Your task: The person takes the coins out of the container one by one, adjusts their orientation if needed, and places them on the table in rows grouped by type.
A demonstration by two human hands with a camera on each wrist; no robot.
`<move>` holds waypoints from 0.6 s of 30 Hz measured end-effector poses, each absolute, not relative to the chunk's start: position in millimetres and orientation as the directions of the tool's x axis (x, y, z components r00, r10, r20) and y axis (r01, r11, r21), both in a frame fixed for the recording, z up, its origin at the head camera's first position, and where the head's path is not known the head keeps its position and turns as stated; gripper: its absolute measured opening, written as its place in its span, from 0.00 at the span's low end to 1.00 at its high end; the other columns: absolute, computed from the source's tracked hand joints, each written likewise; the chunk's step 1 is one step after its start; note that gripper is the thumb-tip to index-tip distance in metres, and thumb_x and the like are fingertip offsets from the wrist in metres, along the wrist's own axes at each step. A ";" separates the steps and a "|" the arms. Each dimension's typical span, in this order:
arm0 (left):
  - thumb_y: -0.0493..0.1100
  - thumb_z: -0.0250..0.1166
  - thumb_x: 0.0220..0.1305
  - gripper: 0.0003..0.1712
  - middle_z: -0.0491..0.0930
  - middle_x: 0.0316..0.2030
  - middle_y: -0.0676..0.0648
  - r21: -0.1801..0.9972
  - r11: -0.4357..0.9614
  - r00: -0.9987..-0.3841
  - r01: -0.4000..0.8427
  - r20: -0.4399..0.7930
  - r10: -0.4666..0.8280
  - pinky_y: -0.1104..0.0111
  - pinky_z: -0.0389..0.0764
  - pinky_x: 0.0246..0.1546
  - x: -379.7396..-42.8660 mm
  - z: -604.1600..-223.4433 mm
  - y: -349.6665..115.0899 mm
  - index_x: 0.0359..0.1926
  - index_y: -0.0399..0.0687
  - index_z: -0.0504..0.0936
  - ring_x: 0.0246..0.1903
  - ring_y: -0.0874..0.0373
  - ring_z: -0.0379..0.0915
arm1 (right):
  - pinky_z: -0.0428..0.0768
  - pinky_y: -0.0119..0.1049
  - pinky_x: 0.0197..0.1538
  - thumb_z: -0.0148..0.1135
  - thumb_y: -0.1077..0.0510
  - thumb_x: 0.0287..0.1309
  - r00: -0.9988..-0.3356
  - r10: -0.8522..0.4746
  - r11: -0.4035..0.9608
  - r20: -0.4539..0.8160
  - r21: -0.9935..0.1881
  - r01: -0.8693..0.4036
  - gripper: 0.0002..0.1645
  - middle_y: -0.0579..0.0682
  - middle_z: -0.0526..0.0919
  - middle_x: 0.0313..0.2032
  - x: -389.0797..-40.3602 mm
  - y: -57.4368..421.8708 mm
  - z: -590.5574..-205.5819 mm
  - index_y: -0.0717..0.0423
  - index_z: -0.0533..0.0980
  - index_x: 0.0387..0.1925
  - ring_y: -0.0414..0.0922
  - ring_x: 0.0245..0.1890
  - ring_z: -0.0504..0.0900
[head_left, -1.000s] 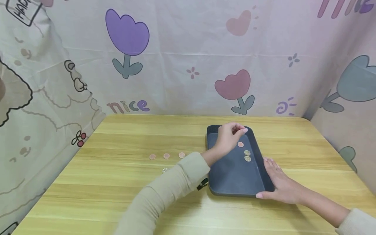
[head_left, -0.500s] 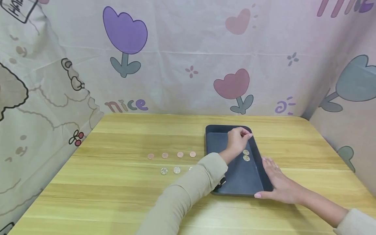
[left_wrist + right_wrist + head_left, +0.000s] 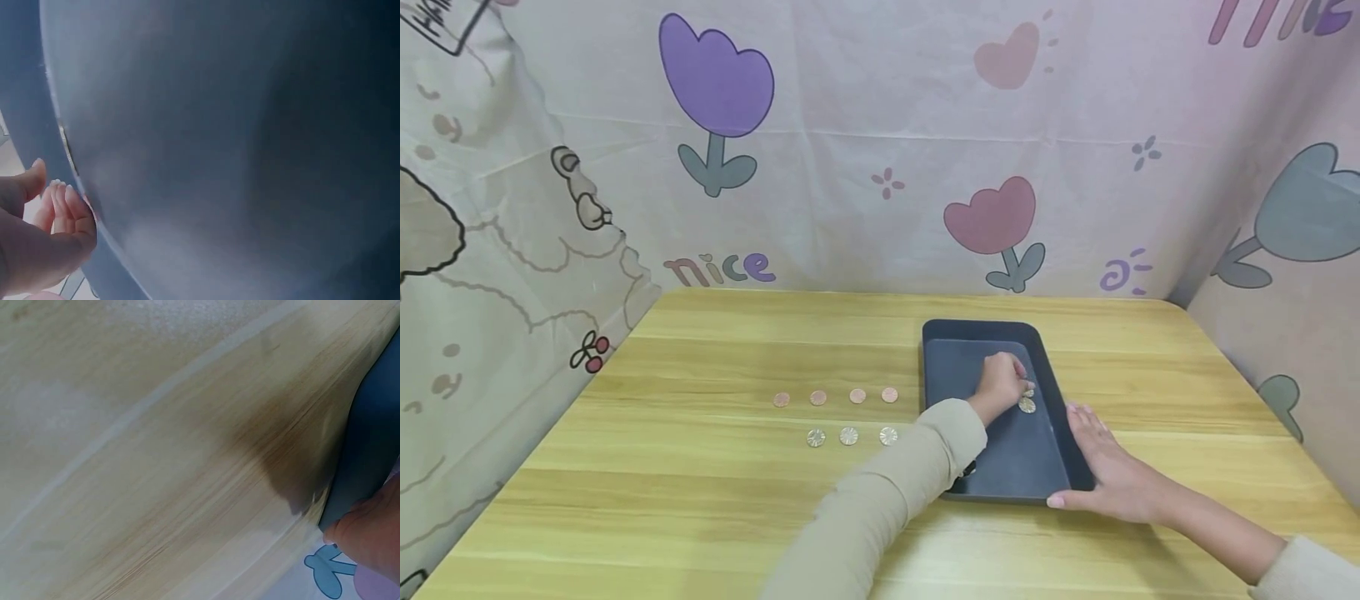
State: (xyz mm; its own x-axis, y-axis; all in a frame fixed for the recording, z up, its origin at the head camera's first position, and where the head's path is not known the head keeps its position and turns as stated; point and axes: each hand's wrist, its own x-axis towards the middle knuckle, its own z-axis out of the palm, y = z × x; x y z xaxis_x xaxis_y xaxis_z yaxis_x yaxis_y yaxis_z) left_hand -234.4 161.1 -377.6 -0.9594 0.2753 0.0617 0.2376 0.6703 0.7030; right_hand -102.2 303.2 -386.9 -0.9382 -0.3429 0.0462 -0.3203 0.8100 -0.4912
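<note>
My left hand is inside the dark grey baking tray, bent fingertips right at two gold-coloured coins; one coin is partly covered. The left wrist view shows the thumb apart from the curled fingers, with nothing visible between them. Beside the fingertips the gold-coloured coins appear nearly edge-on. My right hand rests against the tray's right side, fingers straight along the wall and thumb at the near corner. In the right wrist view, part of that hand touches the tray wall.
Left of the tray, a row of several copper-coloured coins lies on the wooden table. Nearer, three pale gold coins form a second row beside the left sleeve. A printed cloth hangs behind the table.
My left hand has moved from above the tray's far right part down to the coins; a copper coin seen there earlier is now out of sight. The right hand stays against the tray.
</note>
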 end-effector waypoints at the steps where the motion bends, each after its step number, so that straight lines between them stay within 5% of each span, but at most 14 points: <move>1: 0.40 0.72 0.49 0.07 0.83 0.28 0.51 0.688 0.688 -0.960 0.229 0.044 0.275 0.80 0.72 0.30 -234.3 -378.6 161.0 0.28 0.44 0.82 0.30 0.62 0.77 | 0.22 0.15 0.60 0.68 0.39 0.44 -0.938 -0.343 0.810 0.047 -0.491 -0.321 0.69 0.75 0.41 0.68 -102.2 303.1 -386.9 0.72 0.38 0.68 0.67 0.69 0.36; 18: 0.46 0.69 0.53 0.05 0.83 0.31 0.56 0.522 0.810 -0.945 0.267 -0.022 0.325 0.77 0.73 0.35 -239.8 -383.4 163.6 0.31 0.53 0.84 0.35 0.63 0.77 | 0.24 0.12 0.58 0.68 0.40 0.44 -0.933 -0.355 0.805 0.059 -0.488 -0.337 0.69 0.76 0.42 0.67 -102.5 302.9 -386.6 0.74 0.38 0.68 0.68 0.69 0.38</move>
